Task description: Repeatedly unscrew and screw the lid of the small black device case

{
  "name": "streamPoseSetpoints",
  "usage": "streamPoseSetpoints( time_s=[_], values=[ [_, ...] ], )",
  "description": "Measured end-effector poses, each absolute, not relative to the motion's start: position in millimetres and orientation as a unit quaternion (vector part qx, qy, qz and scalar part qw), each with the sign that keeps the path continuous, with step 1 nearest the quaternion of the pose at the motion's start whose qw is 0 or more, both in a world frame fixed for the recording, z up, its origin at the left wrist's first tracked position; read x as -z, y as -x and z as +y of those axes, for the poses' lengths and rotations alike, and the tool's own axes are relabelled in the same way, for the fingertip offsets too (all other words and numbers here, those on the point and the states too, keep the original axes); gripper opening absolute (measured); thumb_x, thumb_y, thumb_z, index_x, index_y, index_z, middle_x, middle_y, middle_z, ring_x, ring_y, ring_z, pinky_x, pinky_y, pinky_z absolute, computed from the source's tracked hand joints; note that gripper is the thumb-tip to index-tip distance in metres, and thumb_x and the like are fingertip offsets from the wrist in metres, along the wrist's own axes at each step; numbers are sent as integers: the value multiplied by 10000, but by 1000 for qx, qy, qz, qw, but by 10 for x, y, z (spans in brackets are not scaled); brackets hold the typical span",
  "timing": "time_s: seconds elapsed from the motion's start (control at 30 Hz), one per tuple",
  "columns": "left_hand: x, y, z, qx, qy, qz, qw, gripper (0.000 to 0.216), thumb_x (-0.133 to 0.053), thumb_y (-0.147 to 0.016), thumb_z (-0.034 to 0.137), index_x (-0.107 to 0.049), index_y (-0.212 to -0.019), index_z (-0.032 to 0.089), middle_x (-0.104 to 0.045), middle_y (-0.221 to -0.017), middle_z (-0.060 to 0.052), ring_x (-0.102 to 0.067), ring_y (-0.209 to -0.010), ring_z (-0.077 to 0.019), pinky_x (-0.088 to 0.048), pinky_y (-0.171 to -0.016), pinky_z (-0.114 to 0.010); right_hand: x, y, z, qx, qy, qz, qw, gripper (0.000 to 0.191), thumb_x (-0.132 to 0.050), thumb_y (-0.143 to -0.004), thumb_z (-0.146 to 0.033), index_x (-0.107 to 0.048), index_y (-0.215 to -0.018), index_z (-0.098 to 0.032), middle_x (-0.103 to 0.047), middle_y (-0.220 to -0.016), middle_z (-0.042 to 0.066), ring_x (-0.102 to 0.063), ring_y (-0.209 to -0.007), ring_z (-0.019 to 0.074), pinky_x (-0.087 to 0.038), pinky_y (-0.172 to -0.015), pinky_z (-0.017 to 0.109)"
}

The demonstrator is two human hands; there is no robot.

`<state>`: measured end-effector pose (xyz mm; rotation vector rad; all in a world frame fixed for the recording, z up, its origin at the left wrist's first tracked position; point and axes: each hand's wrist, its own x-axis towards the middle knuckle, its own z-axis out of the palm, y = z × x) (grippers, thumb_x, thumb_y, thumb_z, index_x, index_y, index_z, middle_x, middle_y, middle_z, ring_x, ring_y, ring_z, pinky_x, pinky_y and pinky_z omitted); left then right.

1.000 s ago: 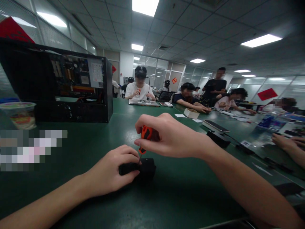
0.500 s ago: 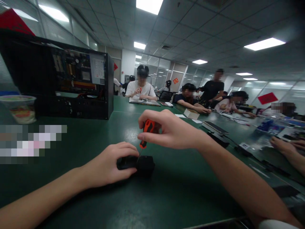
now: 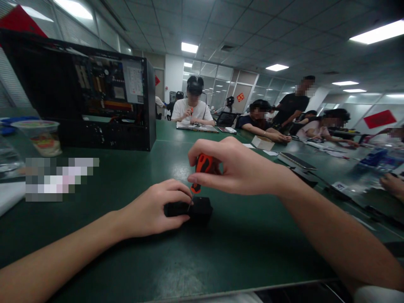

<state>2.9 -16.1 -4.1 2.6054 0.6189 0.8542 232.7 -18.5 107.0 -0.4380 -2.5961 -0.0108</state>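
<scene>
On the green table (image 3: 142, 261) lies a small black block-like device (image 3: 202, 209), its markings too dark to make out. My left hand (image 3: 158, 206) grips its left end, thumb on the near side and fingers over the far side. Above it, my right hand (image 3: 233, 168) is closed round the orange and black handle of a screwdriver (image 3: 203, 164). The thin shaft slants down to the device's top, close to my left fingertips. Whether the tip sits in a screw I cannot tell.
An opened black computer case (image 3: 126, 134) stands at the back left, with a plastic cup (image 3: 44, 136) before it. Across the table sits a person in white (image 3: 194, 111). A small open box (image 3: 263, 143) and a flat dark device (image 3: 296, 161) lie to the right.
The whole view has shifted a little, so the hands and surroundings appear slightly farther right. Both hands keep their grips, and the screwdriver stays over the black device.
</scene>
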Motion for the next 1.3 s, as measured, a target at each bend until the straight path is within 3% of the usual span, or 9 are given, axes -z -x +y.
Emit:
streamPoseSetpoints(
  time_s=[0.87, 0.97, 1.1, 1.3],
  values=[
    [53, -31, -156, -308, -911, 221, 164, 137, -735, -878, 174, -758, -1011, 195, -728, -1123, -46, -676, -1050, -198, -506, -953, -288, -1106, -2349, -194, -7, 150, -959, 239, 181, -669, -939, -315, -585, -926, -155, -573, -738, -35, -456, -605, 74, -347, -591, 211],
    [47, -31, -161, -300, -911, 232, 161, 112, -711, -907, 199, -759, -1008, 212, -724, -1116, -43, -676, -1037, -201, -515, -932, -291, -1124, -2356, -216, -28, 152, -960, 236, 97, -640, -939, -239, -595, -935, -153, -609, -779, -20, -502, -650, 81, -385, -623, 204],
    [51, -131, -167, -290, -907, 256, 164, 188, -702, -910, 235, -733, -1093, 206, -721, -1135, -58, -672, -1054, -224, -519, -949, -325, -1179, -2397, -255, -90, 142, -966, 198, 58, -630, -859, -120, -612, -903, -151, -666, -882, 21, -583, -777, 110, -464, -727, 223],
    [81, -413, -192, -254, -897, 329, 151, 316, -737, -860, 360, -723, -1132, 198, -742, -1056, -69, -698, -953, -273, -538, -812, -355, -1256, -2444, -268, -79, 179, -967, 161, 74, -668, -901, -177, -688, -850, -128, -703, -902, 60, -626, -788, 120, -481, -726, 230]
  ],
)
